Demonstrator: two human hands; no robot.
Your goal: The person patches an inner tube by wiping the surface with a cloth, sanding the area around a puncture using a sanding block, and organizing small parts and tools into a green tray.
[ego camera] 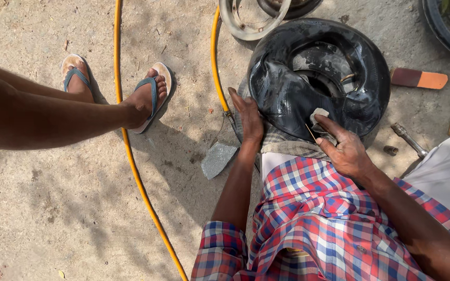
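Observation:
A black rubber inner tube [287,93] lies folded on a checked cloth [282,141] over my lap. My left hand [248,115] rests flat against the tube's left side, fingers together and extended. My right hand [344,148] pinches a small pale scrap [318,115] against the tube's lower wall, and a thin stick [311,132] shows beside the fingers. Both arms come out of a red, blue and white plaid shirt [313,224].
Another person's two bare legs and feet in sandals [151,96] stand at the left. A yellow hose [131,156] crosses the sandy ground. A grey stone [217,159], metal rim [251,18], orange-tipped block [419,78] and metal tool [408,139] lie around.

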